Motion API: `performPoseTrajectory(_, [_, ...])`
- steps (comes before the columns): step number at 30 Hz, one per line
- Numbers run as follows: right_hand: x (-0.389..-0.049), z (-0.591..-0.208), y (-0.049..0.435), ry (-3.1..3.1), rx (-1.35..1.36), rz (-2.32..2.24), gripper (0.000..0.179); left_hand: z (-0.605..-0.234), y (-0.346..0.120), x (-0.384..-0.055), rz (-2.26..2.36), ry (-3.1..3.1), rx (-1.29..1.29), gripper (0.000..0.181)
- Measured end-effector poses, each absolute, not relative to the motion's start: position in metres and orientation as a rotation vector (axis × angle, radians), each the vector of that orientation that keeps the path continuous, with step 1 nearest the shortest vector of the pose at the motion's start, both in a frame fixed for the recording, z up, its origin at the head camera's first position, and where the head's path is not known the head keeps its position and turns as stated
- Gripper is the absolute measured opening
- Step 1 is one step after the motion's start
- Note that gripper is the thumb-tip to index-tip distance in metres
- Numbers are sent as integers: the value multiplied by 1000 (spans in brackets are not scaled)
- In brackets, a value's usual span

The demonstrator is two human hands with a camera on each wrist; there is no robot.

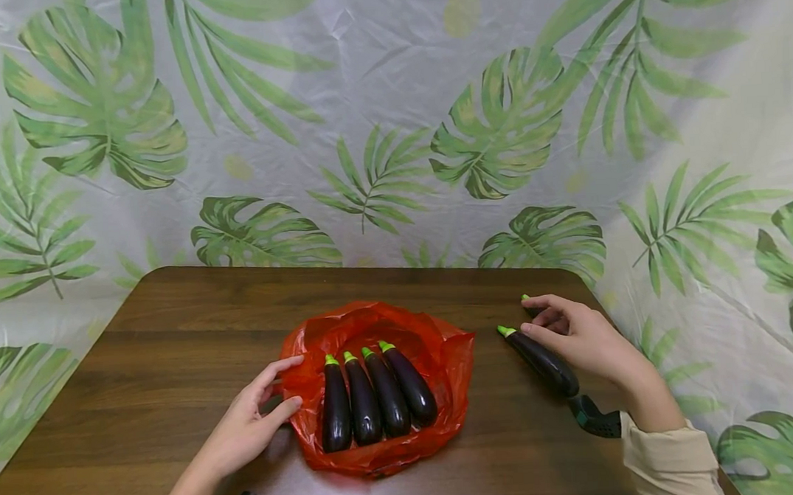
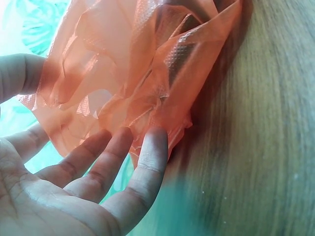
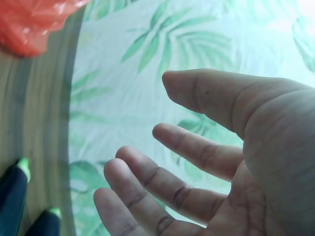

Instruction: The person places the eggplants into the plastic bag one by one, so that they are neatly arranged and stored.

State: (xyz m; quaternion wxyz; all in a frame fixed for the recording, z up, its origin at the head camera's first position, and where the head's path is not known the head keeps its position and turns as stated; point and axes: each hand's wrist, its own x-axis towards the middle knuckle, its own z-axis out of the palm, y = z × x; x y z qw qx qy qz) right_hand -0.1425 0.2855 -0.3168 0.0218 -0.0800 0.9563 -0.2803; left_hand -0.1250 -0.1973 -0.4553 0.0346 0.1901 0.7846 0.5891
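A crumpled red plastic bag [image 1: 452,393] lies spread open on the table, with several dark purple eggplants [image 1: 391,395] side by side in it, green stems pointing away. My left hand [image 1: 251,420] holds the bag's left side; close up, its fingers lie against the thin red film [image 2: 113,73]. Over on the right, my right hand [image 1: 583,339] hovers with fingers apart and nothing in them. Just under it lies a loose eggplant [image 1: 541,363]. Another green stem [image 1: 525,298] shows past its fingertips, the rest hidden by the hand. Two eggplants [image 3: 12,196] appear in the right wrist view.
The brown wooden table [image 1: 175,360] has rounded far corners. A leaf-patterned cloth [image 1: 390,93] hangs behind it and along its sides. Black wrist devices [image 1: 597,418] are worn near both hands.
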Motion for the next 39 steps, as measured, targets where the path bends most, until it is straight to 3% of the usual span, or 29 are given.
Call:
performPoseTrajectory(23, [-149,-371,344,2962,-119,-746,54,-455,-198,-125,1798,2433,576,51])
performPoseTrajectory(39, [-153,-393,355,2888,-16,-817,60,-454,-198,-125,1831,2390,603,51])
